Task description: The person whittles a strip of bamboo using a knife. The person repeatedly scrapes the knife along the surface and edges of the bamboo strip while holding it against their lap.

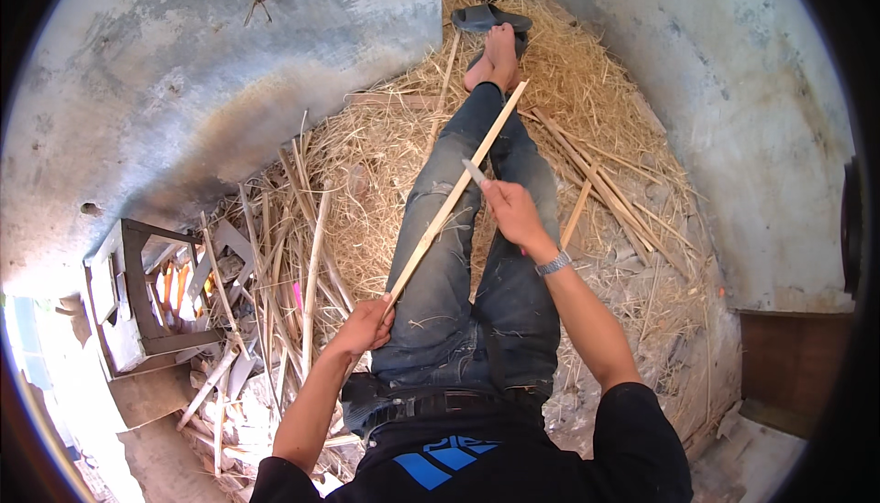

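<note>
- One boxy, broken frame (147,343), dark-edged with pale sides, stands at the far left beside a weathered grey wall (220,54).
- Several loose sticks (314,269) lie and lean in a jumbled heap just right of the frame, among dry scraps.
- Next comes the left hand (368,326), resting low by the person's left thigh, its fingers closed around the near end of a pale wooden strip (440,219).
- That strip slants up and away to the right over the outstretched legs in worn dark jeans (518,306), its far end near the ankles.
- Beyond the strip's far end are bare feet (496,56), with a dark slipper (479,17) just past them on the straw (367,201).
- A knife (475,172) shows its short grey blade across the strip, past the middle toward the far end; whether the edge touches the wood, I cannot tell.
- Right of the strip, the right hand (515,217) has its fingers wrapped tightly around the knife's handle, mostly hidden in the grip; a silvery wristwatch (554,263) circles that wrist.
- Farther right, long thin canes (605,190) lie roughly side by side on the littered ground.
- At the far right, a brown panel (784,366) sits below another grey wall (724,109).
</note>
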`<state>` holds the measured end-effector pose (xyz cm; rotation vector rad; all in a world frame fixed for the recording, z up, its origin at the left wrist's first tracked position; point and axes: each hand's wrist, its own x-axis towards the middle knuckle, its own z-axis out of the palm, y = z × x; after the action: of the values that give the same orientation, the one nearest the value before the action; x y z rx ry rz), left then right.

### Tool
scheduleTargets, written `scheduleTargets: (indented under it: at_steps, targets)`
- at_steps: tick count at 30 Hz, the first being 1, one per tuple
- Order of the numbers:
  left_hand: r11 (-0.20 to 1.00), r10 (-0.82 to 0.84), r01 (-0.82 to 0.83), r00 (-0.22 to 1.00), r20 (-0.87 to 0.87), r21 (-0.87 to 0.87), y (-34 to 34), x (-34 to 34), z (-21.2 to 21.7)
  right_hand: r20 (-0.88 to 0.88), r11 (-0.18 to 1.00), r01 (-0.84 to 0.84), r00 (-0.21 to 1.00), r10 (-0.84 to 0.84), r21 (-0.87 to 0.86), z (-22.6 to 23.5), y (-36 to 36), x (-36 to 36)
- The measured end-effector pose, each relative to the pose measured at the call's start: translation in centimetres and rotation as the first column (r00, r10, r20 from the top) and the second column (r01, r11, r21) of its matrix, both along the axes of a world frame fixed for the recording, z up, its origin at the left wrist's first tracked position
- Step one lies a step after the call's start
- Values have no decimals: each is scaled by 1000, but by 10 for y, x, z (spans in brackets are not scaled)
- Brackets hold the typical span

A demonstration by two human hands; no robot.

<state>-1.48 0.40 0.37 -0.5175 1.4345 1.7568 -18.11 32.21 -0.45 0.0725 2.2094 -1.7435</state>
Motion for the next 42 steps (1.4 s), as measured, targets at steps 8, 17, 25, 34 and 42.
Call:
scheduleTargets:
  at_steps: [8, 17, 25, 34, 42]
  targets:
    - [989, -32, 12, 990, -134, -147, 3, 8, -13, -401, 783, 52, 879, 259, 620, -6, -11, -3]
    - [990, -28, 15, 995, -91, -138, 4, 13, -9, -305, 900, -250, 879, 366, 358, -12, -33, 59]
    - [966, -87, 26, 970, -229, -258, 6, 16, -14, 173, 993, -100, 979, 110, -62, -15, 14, -3]
    - [837, -256, -28, 863, -436, -547, 18, 20, -5, -374, 784, -27, 868, 326, 620, -1, -8, -9]
    - [807, -257, 9, 906, -337, -591, 21, 20, 4, -280, 843, -300, 848, 450, 447, -2, -37, 49]
